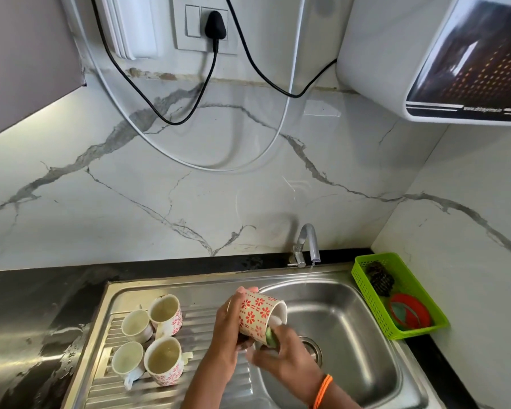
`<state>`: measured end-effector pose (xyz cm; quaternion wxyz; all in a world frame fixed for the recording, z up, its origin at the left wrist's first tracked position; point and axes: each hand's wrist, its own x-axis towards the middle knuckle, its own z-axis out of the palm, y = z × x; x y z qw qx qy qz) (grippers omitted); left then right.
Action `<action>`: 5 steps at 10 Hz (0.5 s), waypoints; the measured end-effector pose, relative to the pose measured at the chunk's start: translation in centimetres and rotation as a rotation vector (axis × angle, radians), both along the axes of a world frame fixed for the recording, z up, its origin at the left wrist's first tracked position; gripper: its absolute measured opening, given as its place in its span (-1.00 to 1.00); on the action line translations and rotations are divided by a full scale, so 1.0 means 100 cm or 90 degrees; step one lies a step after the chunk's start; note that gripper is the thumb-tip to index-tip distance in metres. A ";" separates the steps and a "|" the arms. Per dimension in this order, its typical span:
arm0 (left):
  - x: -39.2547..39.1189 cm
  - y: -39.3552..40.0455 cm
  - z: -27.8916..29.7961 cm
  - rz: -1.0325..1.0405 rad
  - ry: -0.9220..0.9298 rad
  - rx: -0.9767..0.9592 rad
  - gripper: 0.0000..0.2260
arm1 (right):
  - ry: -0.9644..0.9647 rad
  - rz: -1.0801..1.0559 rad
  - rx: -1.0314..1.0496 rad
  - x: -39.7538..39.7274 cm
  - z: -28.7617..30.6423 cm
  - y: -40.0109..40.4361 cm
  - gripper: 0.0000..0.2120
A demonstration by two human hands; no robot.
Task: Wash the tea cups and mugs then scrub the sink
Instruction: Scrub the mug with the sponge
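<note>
The left hand (pixel 229 329) grasps a flowered mug (pixel 260 315) over the left edge of the sink (pixel 351 320) basin. The fingers are curled around the mug's base and far side, and the mug is tilted on its side with its open mouth facing right, toward the basin. The right hand (pixel 283 358) is just near and right of the mug, below its rim. It pinches a green sponge (pixel 270 339) against the lower edge of the mug's mouth. This hand is blurred, so the exact position of its fingers is not clear. An orange band (pixel 322 391) is around the right wrist.

To the left of both hands, on the ribbed draining board (pixel 207 320) of the sink, four more cups stand upright and close together. Two are flowered mugs, one far (pixel 165 315) and one near (pixel 164 361), and two are smaller white tea cups, one far (pixel 136 326) and one near (pixel 127 360). They are apart from the hands.

The drain (pixel 314 348) is in the bottom of the basin, just right of the right hand. The tap (pixel 307 246) stands at the far edge of the sink. At the right side of the sink, a green basket (pixel 366 293) rests on the black counter (pixel 27 296), and it holds a dark scrubber (pixel 379 278) and a red round thing (pixel 409 311).
</note>
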<state>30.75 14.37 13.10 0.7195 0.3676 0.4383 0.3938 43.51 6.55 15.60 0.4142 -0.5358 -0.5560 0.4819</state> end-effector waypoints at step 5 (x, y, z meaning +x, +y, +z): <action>-0.014 -0.003 -0.008 0.086 0.039 0.047 -0.56 | 0.401 -0.009 -0.160 -0.010 0.007 0.007 -0.44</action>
